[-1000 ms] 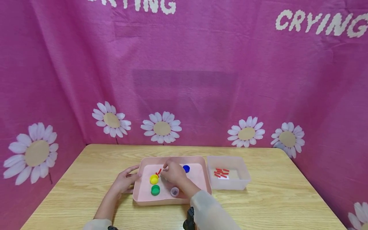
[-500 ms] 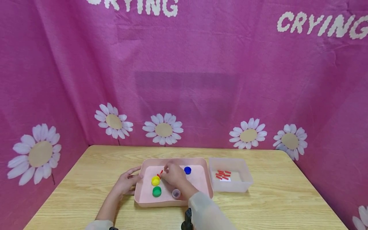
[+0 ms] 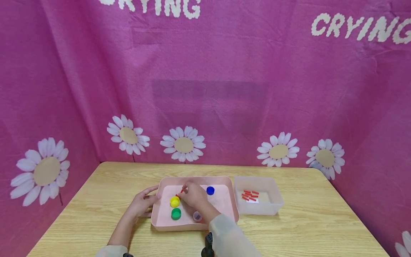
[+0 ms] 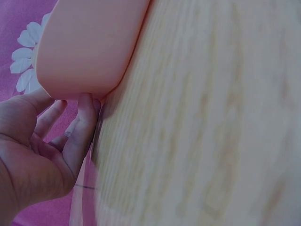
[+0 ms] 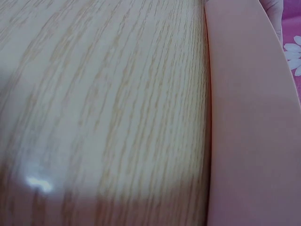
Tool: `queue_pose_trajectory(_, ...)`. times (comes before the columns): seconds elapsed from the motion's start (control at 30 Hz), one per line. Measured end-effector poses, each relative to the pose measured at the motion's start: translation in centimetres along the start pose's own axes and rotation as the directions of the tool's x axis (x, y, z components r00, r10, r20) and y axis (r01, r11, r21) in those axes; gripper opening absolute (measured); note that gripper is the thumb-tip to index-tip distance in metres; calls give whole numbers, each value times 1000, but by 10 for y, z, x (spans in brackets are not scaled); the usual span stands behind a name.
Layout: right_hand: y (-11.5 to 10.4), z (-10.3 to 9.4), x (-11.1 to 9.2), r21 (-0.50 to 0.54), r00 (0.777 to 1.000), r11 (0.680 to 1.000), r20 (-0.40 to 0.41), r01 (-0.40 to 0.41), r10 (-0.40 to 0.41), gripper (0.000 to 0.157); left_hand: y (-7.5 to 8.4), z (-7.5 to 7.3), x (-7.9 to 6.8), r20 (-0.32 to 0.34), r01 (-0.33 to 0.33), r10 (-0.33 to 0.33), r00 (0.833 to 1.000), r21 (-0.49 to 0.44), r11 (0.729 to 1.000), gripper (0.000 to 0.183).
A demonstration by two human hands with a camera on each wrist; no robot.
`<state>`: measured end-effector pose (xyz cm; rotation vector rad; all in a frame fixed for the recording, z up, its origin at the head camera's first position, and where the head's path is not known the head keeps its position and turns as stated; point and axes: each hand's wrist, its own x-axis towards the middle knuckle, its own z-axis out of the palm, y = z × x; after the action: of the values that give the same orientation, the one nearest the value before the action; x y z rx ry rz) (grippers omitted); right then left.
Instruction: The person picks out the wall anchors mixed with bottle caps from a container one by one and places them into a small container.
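My left hand [image 3: 142,202] rests at the left end of a pink tray [image 3: 232,204], its fingers against the outer wall. The left wrist view shows those fingertips touching the end wall [image 4: 89,47]. Inside the tray, my right hand [image 3: 193,194] pinches a small red stick [image 3: 182,191] between thumb and forefinger. Another bit of red [image 3: 177,195] shows beside the yellow cap [image 3: 174,202]. A green cap [image 3: 176,213] lies nearer me, and a blue cap [image 3: 210,190] is right of the hand. A small clear cup [image 3: 197,216] sits close to the right forearm.
A translucent box [image 3: 274,200] stands against the tray's right side, with several red sticks [image 3: 249,195] and a white label [image 3: 252,200] in it. Both stand on a wooden table [image 3: 305,221] before a pink flowered cloth [image 3: 224,107].
The right hand has shifted slightly left, and its thumb and forefinger have come together on a red stick. The left hand keeps its place. The whole head view has drifted a little.
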<state>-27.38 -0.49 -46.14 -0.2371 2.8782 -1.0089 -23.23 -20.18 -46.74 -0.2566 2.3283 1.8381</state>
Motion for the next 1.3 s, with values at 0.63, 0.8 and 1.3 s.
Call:
queue_pose_trajectory(0.63,5,0,1,-3,1000,1000,2,-14,14,15,0,4,0,8,1,0,1000,-12,1000,49)
queue_pose_trajectory(0.8,6,1,1,8,1000,1000,19,-24,24,15,1,4,-1,10,5,-5,1000,2,1000,50)
queue_pose_trajectory(1.3,10,-10,1,38,999,998,14,41,-42,18,-1,1,1,9,-20,20,1000,-10,1000,48)
